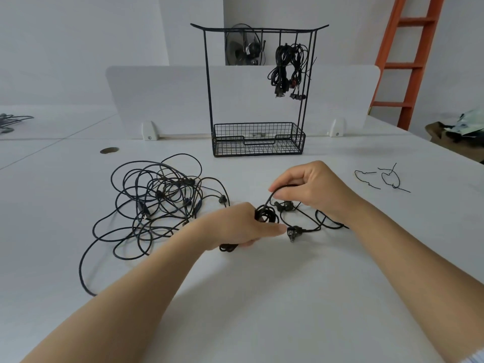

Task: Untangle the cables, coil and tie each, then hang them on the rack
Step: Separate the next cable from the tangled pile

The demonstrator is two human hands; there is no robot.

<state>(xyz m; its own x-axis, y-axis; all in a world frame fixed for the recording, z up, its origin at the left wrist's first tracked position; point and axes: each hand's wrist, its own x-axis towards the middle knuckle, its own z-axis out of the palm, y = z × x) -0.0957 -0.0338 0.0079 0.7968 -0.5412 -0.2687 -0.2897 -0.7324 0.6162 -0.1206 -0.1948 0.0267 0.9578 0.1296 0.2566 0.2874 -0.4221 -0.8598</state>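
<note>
My left hand (235,226) grips a small coil of black cable (265,214) in the middle of the white table. My right hand (311,187) pinches the free strand of that same cable just above the coil. The cable's loose end with its plugs (293,231) trails under my right wrist. A tangled heap of black cables (157,203) lies to the left of my hands. Behind stands the black wire rack (259,30), with coiled cables (288,66) hanging from hooks at its right side.
Two thin black wire ties (385,178) lie on the table to the right. The rack has a mesh basket (258,140) at its base. A white divider panel (162,98) runs behind it. An orange ladder (411,61) leans at the far right.
</note>
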